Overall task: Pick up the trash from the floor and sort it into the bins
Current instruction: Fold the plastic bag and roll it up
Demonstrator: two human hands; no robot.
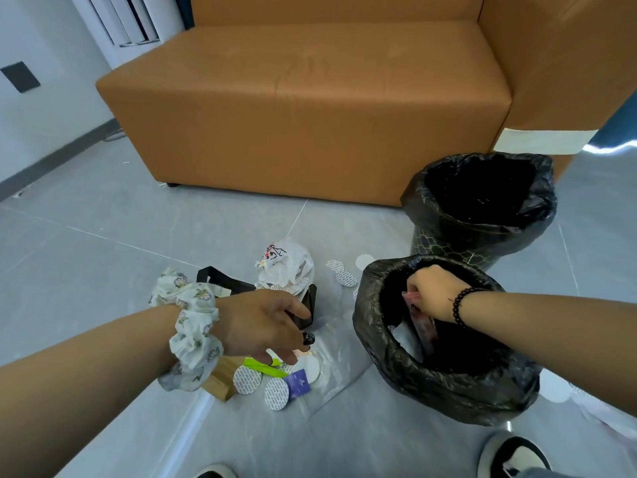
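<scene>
Two bins in play, both lined with black bags, standing side by side on the grey floor in front of the orange sofa. And the right hand is down inside the mouth of the near bin, fingers curled round a pinkish-red wrapper that hangs into the bag, a dark bead bracelet on that wrist. The far bin sits just behind it, close to the sofa's corner.

Over on the other side, the left hand reaches low over the pile of trash, fingers bent and spread, dark nails showing; whether it actually has hold of anything, I cannot tell. A flowered scrunchie rides on that wrist.

Look at the pile itself: a black bag with a handle loop, a crumpled white plastic bag with a red and black print resting against it, white patterned discs scattered around, a bright green strip, a small purple card and a wooden block, all lying on a clear plastic sheet. More discs lie between the pile and the bins.

Shoe tips just peek in along the bottom edge.
</scene>
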